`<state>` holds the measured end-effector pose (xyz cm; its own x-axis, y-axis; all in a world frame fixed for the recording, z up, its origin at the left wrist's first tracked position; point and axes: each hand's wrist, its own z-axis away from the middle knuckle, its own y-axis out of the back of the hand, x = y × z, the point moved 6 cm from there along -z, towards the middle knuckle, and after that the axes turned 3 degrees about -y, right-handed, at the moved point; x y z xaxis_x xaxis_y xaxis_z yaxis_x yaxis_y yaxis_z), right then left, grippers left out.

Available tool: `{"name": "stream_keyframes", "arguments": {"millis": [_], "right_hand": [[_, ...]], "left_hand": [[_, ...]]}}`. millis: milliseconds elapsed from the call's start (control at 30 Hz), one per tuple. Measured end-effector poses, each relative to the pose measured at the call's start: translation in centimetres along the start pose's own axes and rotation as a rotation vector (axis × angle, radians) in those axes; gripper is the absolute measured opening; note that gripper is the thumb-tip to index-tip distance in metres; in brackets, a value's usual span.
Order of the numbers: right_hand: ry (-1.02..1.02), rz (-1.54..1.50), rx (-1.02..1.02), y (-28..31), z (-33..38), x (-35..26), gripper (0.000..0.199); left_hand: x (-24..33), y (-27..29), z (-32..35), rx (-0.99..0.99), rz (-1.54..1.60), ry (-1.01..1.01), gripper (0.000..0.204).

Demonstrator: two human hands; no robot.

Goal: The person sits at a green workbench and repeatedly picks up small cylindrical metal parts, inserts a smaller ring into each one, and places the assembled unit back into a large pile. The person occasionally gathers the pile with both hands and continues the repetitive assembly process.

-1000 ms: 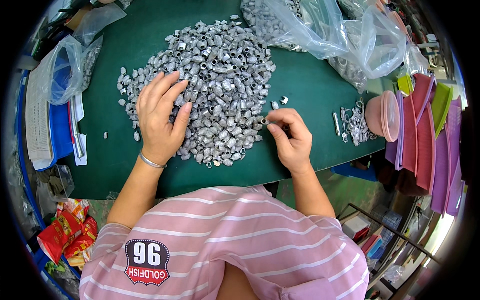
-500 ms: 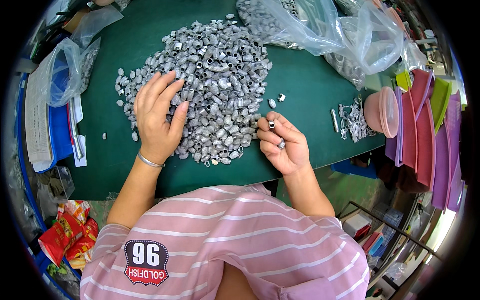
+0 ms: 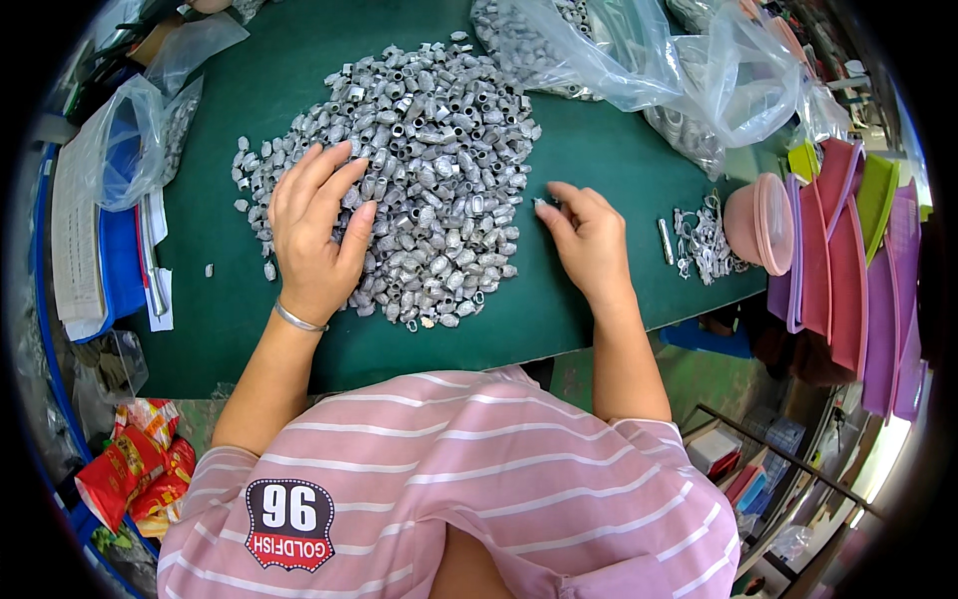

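Observation:
A large pile of small grey hollow metal castings (image 3: 429, 150) covers the middle of the table. My left hand (image 3: 317, 230), a bangle at its wrist, lies open on the pile's left side, its fingers spread over the pieces. Right of the pile, my right hand (image 3: 589, 240) is low over the table with its fingers curled. One small metal casting (image 3: 540, 203) shows at its thumb tip, below the index finger. The palm and whatever else lies within it are hidden.
Clear plastic bags (image 3: 639, 60) with more castings lie at the back right. Small metal parts (image 3: 709, 245) sit beside a pink tub (image 3: 756, 225), near stacked coloured bins (image 3: 843, 250). Papers and a blue folder (image 3: 120, 260) are at the left edge of the green table (image 3: 249, 339).
My right hand has moved up and right from the pile's edge and turned palm down, covering the spot where two loose castings lay. The left hand has stayed in place.

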<state>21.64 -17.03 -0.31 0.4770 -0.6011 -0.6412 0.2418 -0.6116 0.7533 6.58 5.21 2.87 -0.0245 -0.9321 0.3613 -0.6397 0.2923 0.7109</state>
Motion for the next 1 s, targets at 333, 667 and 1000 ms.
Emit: {"name": "stream_keyframes", "arguments": {"millis": [333,667,1000], "right_hand": [[0.076,-0.452,-0.047,0.1,1.2,-1.6,0.016],[-0.379,-1.756,-0.365,-2.7,3.1,-2.2,0.018],[-0.720,-2.156,-0.483,-4.3,4.2,-2.5,0.011]], "left_hand": [[0.0,0.1,0.0,-0.023,-0.007,0.014,0.030],[0.1,0.1,-0.1,-0.022,-0.006,0.015,0.031],[0.0,0.1,0.1,-0.020,-0.004,0.011,0.031]]}}
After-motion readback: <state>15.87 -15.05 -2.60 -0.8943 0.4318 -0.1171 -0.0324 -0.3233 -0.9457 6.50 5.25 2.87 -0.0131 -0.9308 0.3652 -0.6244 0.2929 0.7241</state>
